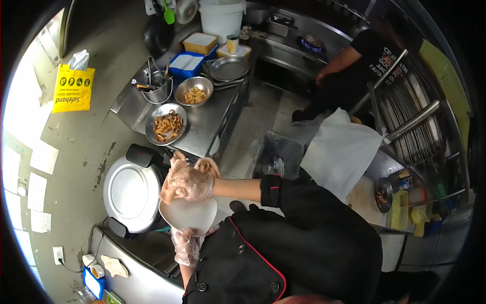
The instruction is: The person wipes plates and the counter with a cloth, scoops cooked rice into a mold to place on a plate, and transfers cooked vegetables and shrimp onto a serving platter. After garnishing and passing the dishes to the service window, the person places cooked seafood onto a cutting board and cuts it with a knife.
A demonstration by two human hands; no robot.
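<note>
My right hand (190, 182), in a clear plastic glove, is closed around soft tan pieces that look like folded flatbread (206, 166). It is above the far edge of a white plate (188, 215). My left hand (186, 243), gloved too, grips the plate's near edge from below. Beside both hands lies a round appliance (132, 194) with a white lid and black handles. Beyond them, on a steel table (202, 124), sit a metal plate of cooked brown strips (167, 124) and a metal bowl of yellowish chunks (194, 91).
Utensils stand in a metal pot (158, 88). Blue-rimmed containers (186, 63) and metal plates (229, 68) are farther back. A person in black (349, 66) stands near the stove. A bin (278, 157), a white bag (339, 152) and a tray rack (412, 116) lie to the right.
</note>
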